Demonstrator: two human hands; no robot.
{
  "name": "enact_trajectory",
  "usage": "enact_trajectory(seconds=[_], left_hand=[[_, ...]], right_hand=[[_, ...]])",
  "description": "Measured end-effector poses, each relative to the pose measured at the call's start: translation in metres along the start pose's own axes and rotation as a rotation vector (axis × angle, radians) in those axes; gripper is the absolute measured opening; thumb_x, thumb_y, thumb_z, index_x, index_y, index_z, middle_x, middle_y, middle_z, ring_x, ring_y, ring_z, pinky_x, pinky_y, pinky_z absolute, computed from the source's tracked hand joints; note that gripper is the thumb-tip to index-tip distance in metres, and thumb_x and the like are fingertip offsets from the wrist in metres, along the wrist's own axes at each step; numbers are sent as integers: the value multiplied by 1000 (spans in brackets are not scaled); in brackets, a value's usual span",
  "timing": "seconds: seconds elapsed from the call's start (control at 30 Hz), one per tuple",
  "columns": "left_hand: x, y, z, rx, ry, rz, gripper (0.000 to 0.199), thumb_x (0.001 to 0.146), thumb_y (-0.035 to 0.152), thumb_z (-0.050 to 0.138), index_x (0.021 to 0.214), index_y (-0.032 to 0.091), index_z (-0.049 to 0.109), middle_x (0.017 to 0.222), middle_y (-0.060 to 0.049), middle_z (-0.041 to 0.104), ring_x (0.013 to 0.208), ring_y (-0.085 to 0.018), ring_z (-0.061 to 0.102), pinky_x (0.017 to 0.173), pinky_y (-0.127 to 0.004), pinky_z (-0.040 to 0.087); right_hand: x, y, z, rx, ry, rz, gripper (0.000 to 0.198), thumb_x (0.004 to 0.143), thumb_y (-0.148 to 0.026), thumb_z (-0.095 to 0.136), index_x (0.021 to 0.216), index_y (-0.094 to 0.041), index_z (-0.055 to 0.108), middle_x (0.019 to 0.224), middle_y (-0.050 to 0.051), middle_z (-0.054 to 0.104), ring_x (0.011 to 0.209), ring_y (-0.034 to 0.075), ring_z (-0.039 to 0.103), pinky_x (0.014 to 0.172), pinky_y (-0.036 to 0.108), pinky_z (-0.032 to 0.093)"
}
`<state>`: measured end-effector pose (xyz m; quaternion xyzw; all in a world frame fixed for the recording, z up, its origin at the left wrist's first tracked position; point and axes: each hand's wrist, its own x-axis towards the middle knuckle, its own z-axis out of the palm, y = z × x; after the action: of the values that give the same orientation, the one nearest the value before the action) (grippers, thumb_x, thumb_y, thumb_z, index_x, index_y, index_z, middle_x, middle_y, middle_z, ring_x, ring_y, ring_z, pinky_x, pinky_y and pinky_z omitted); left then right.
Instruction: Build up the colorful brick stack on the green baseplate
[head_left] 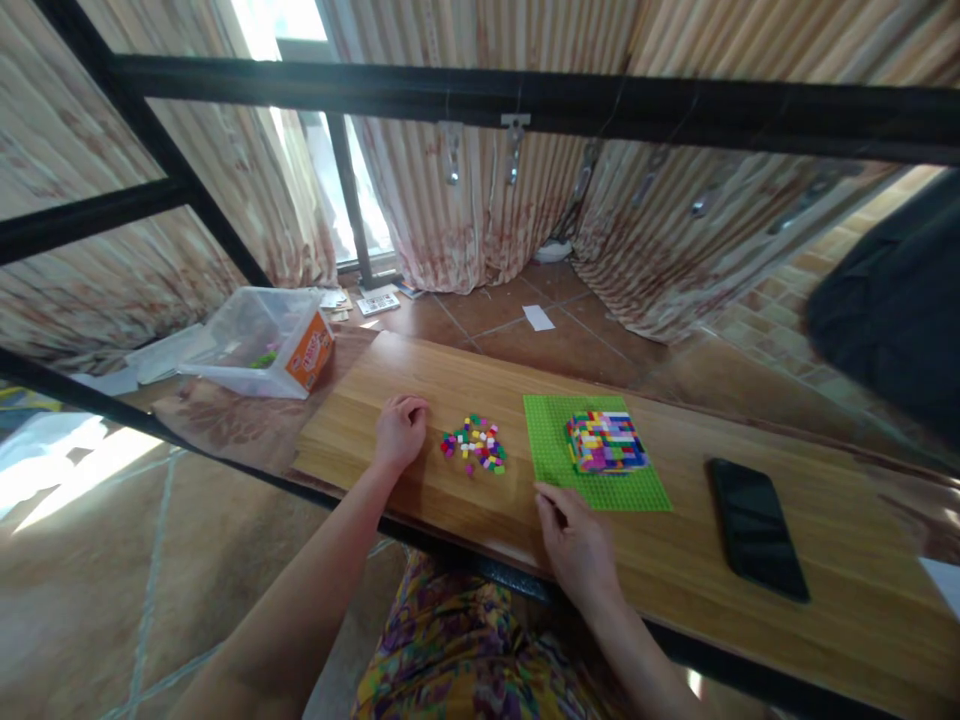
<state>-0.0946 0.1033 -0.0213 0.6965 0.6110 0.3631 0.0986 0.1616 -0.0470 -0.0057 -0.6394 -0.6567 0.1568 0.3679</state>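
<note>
My left hand (401, 432) rests on the wooden board, its fingers curled into a loose fist and no object showing in it. Just to its right lies a loose pile of small toy bricks (474, 445) in many colours. A green studded baseplate (547, 440) lies further right, bearing a block-shaped build of multicoloured bricks (607, 442). By the baseplate's near left corner is my right hand (577, 540), thumb and fingers drawn together. Whatever its fingertips may hold is too small or hidden to make out.
A black phone (757, 528) lies on the board (465, 375) to the right. On the left stands a clear plastic bin (247, 345) with an orange label. A black metal bar (375, 90) crosses above, with clips hanging from it. Papers (538, 318) lie on the tiled floor.
</note>
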Motion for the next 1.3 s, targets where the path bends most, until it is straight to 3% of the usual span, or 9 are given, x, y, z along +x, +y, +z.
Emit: enact_trajectory(seconds=[0.3, 0.53, 0.83, 1.3], left_hand=[[0, 0, 0, -5, -1, -5, 20, 82, 14, 50, 80, 19, 70, 93, -8, 71, 92, -22, 62, 90, -38, 49], [0, 0, 0, -3, -7, -1, 21, 83, 15, 50, 80, 19, 70, 93, -8, 71, 92, -22, 62, 89, -38, 49], [1, -4, 1, 0, 4, 7, 20, 83, 16, 51, 80, 19, 70, 94, -7, 71, 93, -23, 63, 90, -37, 49], [0, 0, 0, 4, -2, -1, 20, 83, 14, 51, 79, 18, 70, 93, -8, 71, 93, -23, 62, 90, -37, 49]], right_hand=[[31, -16, 24, -172, -122, -75, 24, 93, -25, 45, 102, -22, 67, 96, 6, 67, 89, 18, 61, 79, 29, 44], [35, -24, 38, -278, -136, -48, 16, 91, -29, 53, 89, -22, 66, 93, 6, 63, 85, 18, 58, 72, 29, 41], [29, -28, 32, -159, -132, -31, 12, 85, -20, 54, 74, -22, 58, 81, 2, 61, 79, 16, 56, 73, 27, 39], [26, -22, 30, -128, -186, -60, 13, 85, -17, 52, 76, -22, 60, 81, 3, 64, 80, 17, 57, 72, 28, 39]])
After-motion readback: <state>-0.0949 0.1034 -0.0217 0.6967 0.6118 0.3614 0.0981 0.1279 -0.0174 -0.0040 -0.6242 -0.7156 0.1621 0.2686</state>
